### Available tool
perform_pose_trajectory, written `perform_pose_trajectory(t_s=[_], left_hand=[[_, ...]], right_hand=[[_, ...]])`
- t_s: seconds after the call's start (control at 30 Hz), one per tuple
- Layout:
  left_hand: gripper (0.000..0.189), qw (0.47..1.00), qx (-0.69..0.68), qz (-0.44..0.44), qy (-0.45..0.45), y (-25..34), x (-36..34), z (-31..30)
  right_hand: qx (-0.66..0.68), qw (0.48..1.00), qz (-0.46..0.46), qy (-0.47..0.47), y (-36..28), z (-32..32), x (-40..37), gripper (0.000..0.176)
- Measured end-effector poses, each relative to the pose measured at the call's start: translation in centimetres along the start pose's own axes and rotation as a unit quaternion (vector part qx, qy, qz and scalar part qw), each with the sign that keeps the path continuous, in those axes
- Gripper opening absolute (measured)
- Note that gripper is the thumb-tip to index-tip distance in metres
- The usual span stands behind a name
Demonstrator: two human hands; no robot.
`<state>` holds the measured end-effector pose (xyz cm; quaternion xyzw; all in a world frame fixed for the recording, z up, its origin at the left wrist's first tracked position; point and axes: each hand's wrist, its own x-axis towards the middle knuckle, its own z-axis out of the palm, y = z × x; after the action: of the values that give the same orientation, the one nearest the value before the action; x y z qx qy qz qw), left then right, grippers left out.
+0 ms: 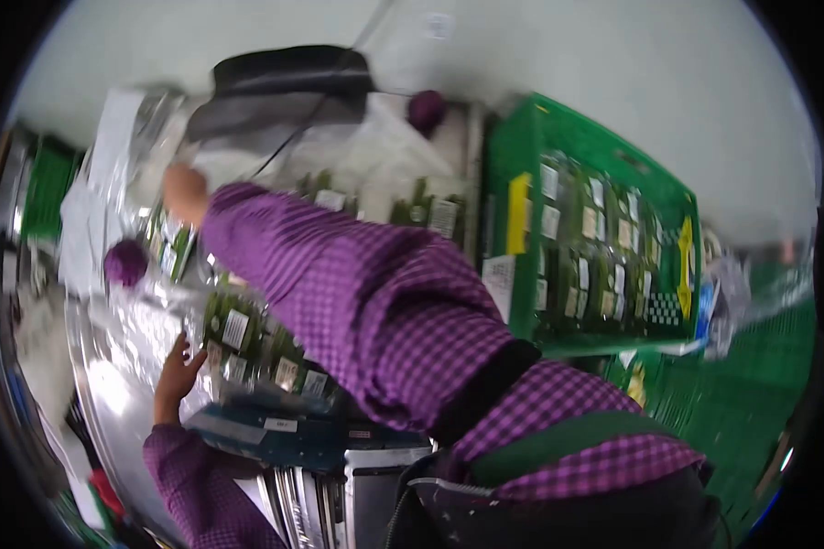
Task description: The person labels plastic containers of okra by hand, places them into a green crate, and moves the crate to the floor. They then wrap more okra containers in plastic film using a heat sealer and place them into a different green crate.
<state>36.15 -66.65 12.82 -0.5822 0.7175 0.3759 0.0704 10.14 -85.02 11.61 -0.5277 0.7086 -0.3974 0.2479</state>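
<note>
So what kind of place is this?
Most likely an electronics factory packing bench: a green plastic crate full of bagged, labelled green circuit boards, with more bagged boards spread over a shiny metal worktop.

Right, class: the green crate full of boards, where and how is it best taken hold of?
Grip the green crate by its top rim on two opposite walls, one hand each, coming from the outer sides. It is open-topped and packed with rows of upright boards, so inside leaves no room for a grip; the rim probably gives the firmest edge.
</note>
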Motion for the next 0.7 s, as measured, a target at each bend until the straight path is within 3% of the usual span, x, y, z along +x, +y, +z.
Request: perform_pose_trajectory(t_s=[0.07,0.13,0.17,0.2,0.27,0.33,0.37,0.47,0.53,0.57,0.6,0.67,0.7], left_hand=[[0.077,0.995,0.084,0.003,-0.054,-3.8,5.1,1.4],[0.078,0.986,0.159,-0.035,-0.047,2.9,3.4,1.3],[0.076,0.983,0.178,-0.037,-0.01,4.5,2.7,1.7],[0.074,0.983,0.18,-0.042,0.015,5.0,2.4,1.9],[0.071,0.983,0.17,-0.02,0.066,6.0,1.7,2.0],[0.066,0.979,0.178,-0.005,0.102,6.0,1.1,2.4],[0.061,0.972,0.181,0.001,0.148,5.9,0.4,2.2],[0.051,0.983,0.097,-0.067,0.137,8.3,-1.9,0.7],[0.047,0.988,0.041,-0.045,0.143,6.7,-1.9,1.0],[0.045,0.986,0.048,-0.02,0.157,5.6,-1.8,1.5],[0.043,0.983,0.055,0.009,0.173,5.4,-1.8,1.6],[0.041,0.988,-0.012,-0.005,0.155,6.4,-2.0,1.2],[0.038,0.987,-0.085,-0.031,0.135,6.8,-2.4,1.3]], right_hand=[[-0.009,0.998,-0.055,-0.009,-2.5,-5.1,-3.4,0.017],[0.051,0.997,-0.05,-0.018,-0.3,-3.3,-3.2,0.021],[-0.107,0.978,-0.176,-0.035,0.0,-5.8,-5.1,0.019],[-0.067,0.997,-0.029,0.003,0.2,-5.7,-6.1,0.027],[-0.165,0.97,-0.11,-0.141,1.4,-6.9,-5.9,0.034],[-0.076,0.992,0.003,-0.104,2.0,-3.8,-5.7,0.032],[-0.105,0.991,0.004,-0.079,1.9,-2.3,-5.3,0.028],[-0.026,0.992,0.041,-0.112,1.2,-3.7,-5.8,0.027],[-0.006,0.982,-0.015,-0.187,1.3,-2.6,-5.8,0.027],[0.008,0.987,0.042,-0.152,1.4,-0.2,-5.6,0.024],[0.023,0.989,0.097,-0.113,-0.3,-0.6,-6.6,0.021],[0.205,0.95,0.206,-0.111,-2.0,-1.7,-6.7,0.021],[0.235,0.957,0.142,-0.092,-3.2,-5.7,-8.9,0.022]])
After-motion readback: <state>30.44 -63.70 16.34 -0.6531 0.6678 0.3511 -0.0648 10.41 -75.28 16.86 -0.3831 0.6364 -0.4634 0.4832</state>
